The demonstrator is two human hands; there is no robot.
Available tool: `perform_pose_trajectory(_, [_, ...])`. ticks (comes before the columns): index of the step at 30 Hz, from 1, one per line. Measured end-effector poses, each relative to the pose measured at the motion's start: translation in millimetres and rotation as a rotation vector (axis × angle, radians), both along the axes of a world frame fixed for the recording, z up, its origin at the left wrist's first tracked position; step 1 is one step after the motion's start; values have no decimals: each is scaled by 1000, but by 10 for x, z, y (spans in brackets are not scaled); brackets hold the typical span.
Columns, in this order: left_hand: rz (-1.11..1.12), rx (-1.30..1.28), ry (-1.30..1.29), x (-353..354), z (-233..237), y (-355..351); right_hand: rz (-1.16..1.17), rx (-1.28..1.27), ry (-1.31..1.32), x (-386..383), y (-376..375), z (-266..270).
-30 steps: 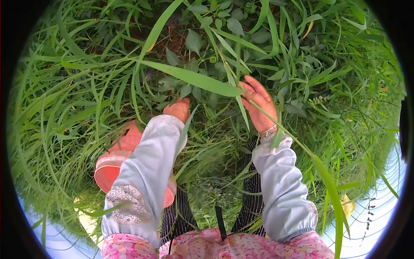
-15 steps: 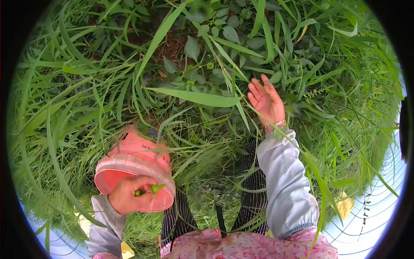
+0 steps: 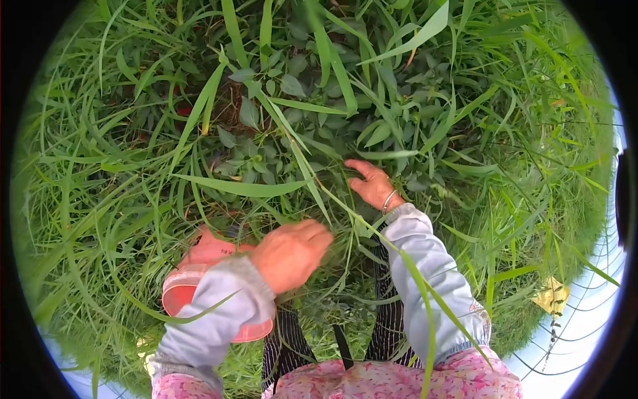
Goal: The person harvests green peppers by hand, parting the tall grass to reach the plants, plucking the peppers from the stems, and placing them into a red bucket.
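Observation:
My left hand (image 3: 292,256) is above the grass between the pink bucket and my right hand, back turned up. Motion smears its fingers, so I cannot make out whether it holds anything. Behind my left sleeve, the pink bucket (image 3: 181,292) tilts in the grass, its mouth partly covered by the forearm. My right hand (image 3: 373,186), with a bracelet at the wrist, reaches palm-down to the leafy plants (image 3: 249,169). Its thumb and forefinger are apart, and the other fingers are partly hidden.
Tall grass blades (image 3: 242,186) arch over the plants, and a long stem (image 3: 345,206) crosses near both hands. Something red (image 3: 184,110) shows low in the leaves at upper left. My striped trouser legs are below. A yellow piece (image 3: 553,296) lies at the right.
My left hand has left the bucket mouth, where it held green peppers, and moved right and up. My right hand has turned from palm-up to palm-down and moved left and lower.

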State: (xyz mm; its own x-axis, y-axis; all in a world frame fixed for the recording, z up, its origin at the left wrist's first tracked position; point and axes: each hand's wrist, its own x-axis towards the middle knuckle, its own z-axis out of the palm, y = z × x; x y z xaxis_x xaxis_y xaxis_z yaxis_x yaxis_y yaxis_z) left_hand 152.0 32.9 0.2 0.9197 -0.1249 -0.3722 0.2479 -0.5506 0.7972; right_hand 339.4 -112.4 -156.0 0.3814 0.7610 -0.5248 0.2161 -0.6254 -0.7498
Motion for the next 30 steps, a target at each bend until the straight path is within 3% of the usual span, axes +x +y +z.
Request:
perform_pose_trajectory(1, [-91, 139, -43, 300, -134, -40, -5, -140, 44, -24, 30, 104])
perform_pose_trajectory(2, [-182, 277, -89, 530, -314, -33, 17, -18, -30, -47, -10, 44])
perform_pose_trajectory(4, [-195, 568, -316, 815, -861, 109, 107, 85, -122, -49, -48, -84])
perform_pose_trajectory(6, [-129, 717, -341, 963, -1154, 453, 91, 30, -139, -84, -38, 8])
perform_pose_trajectory(9, [166, 610, -73, 943, -1089, 1014, 89, -19, -92, -57, 32, 132])
perform_pose_trajectory(15, [916, 148, 240, 176, -1097, 1602, 2, -74, -109, -83, 88, 159])
perform_pose_trajectory(16, [863, 125, -19, 63, -1200, 1635, -21, -64, -139, -118, 98, 132])
perform_pose_trajectory(18, [822, 223, 264, -73, -1226, 1573, -36, -68, -176, -150, 146, 126])
perform_pose_trajectory(19, [873, -1, 135, -63, -1188, 1443, -33, -79, -183, -141, 207, 182])
perform_pose_trajectory(22, [881, -63, 114, 15, -927, 1071, -148, 47, -113, -149, 398, 297])
perform_pose_trajectory(25, [718, 265, 195, -40, -827, 788, -258, 202, -19, -153, 516, 346])
perform_pose_trajectory(28, [824, 182, 86, -224, -962, 854, -165, 128, 229, -133, 562, 293])
perform_pose_trajectory(29, [869, 266, 259, -253, -1017, 890, -68, 110, 180, -147, 558, 278])
perform_pose_trajectory(30, [766, 395, 126, -238, -903, 866, 28, 91, 132, -184, 546, 270])
